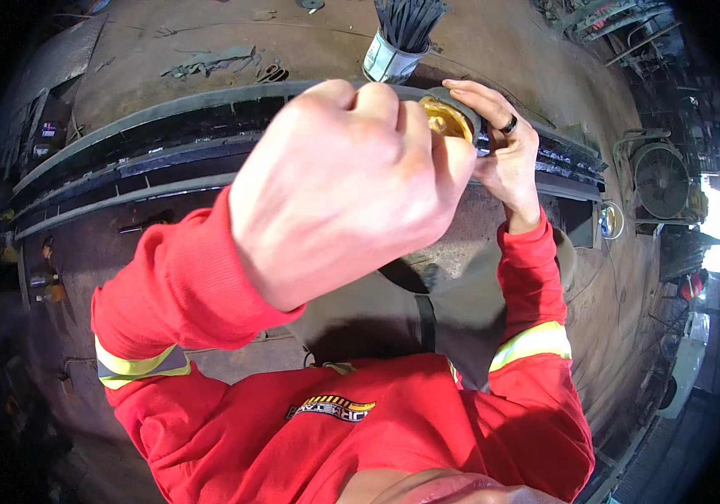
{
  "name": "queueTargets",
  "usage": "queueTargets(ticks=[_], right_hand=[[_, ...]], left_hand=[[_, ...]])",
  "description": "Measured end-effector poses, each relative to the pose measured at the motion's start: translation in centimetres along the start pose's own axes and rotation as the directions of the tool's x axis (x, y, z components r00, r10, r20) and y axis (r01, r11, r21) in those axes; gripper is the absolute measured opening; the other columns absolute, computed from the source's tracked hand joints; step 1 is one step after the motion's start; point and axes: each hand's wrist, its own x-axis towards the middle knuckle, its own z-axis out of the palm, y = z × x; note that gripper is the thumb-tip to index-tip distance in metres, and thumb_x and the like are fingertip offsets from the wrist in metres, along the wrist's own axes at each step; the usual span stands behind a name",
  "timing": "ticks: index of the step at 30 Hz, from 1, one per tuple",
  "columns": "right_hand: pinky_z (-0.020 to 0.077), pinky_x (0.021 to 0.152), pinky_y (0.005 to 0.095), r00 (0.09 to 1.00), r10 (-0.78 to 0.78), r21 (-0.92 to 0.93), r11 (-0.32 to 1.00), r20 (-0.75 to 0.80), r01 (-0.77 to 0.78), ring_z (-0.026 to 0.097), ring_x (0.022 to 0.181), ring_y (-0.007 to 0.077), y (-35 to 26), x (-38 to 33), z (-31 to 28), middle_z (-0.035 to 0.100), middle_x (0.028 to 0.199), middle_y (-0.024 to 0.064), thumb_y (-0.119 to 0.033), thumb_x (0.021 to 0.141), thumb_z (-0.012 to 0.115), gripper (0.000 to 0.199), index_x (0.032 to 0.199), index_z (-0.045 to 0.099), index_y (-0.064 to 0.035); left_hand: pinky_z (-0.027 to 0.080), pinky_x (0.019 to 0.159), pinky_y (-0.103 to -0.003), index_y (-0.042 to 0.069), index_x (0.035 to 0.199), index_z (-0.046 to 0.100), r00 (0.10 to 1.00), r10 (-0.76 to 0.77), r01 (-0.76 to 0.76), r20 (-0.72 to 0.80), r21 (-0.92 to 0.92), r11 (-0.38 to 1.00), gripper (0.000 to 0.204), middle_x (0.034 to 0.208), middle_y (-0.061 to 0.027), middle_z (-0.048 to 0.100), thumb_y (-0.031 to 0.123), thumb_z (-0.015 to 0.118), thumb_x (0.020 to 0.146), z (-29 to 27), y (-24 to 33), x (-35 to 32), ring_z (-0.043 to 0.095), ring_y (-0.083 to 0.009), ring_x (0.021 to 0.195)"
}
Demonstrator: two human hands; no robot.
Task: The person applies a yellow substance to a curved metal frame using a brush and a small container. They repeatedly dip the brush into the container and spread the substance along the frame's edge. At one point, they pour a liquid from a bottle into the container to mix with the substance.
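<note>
My left hand [352, 176] is a large fist close to the camera, its knuckles turned up. Whatever it grips, if anything, is hidden beneath its fingers. Just beyond its thumb side, my right hand [507, 155], with a dark ring on one finger, curls around a round dark-rimmed container [466, 102]. A glossy yellow paste-like mass [446, 120] lies inside it. The fist covers the container's near left part, and I cannot tell whether it touches the container. Under both hands runs a long dark metal beam or rack [175, 139].
Behind the beam stands a white bucket [387, 65] of dark strips. Pliers or scissors [273, 72] and a grey rag [209, 61] lie on the brown floor. A round fan [662, 179] is at the right, near a small bucket with a wire handle [611, 220].
</note>
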Motion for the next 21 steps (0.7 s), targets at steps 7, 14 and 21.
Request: queueTargets(ticks=[7,14,21], right_hand=[[0.0417,0.103,0.0329,0.999,0.012,0.227,0.974,-0.032,-0.004,0.057,0.117,0.0213,-0.2,-0.5,-1.8,0.063,0.121,0.0095,0.010,0.051,0.078,0.069,0.117,0.066,-0.0038],[0.0458,0.098,0.0348,0.987,-0.159,0.137,0.977,-0.023,0.161,0.061,0.112,0.0238,0.7,-0.9,-3.8,0.065,0.120,0.0093,0.005,0.050,0.082,0.068,0.115,0.068,-0.0071],[0.0480,0.096,0.0358,0.980,-0.193,0.116,0.974,-0.042,0.196,0.062,0.111,0.0247,1.4,-2.1,-5.3,0.066,0.119,0.0084,0.001,0.048,0.085,0.068,0.113,0.068,-0.0102]], left_hand=[[0.042,0.048,-0.027,0.014,0.076,0.053,1.000,0.009,-0.008,-0.014,0.083,0.997,0.016,0.066,0.0024,0.046,0.013,0.066,0.067,-1.8,2.8,1.6,0.051,-0.0112,0.058],[0.043,0.047,-0.029,0.012,0.078,0.050,0.994,0.101,-0.104,0.039,0.096,0.990,0.018,0.064,0.0008,0.046,0.014,0.065,0.070,-0.1,5.3,3.7,0.052,-0.0136,0.058],[0.042,0.046,-0.035,0.009,0.079,0.053,0.993,-0.051,0.058,0.110,-0.065,0.996,0.015,0.063,-0.0048,0.046,0.016,0.063,0.071,-3.9,5.4,4.5,0.055,-0.0215,0.057]])
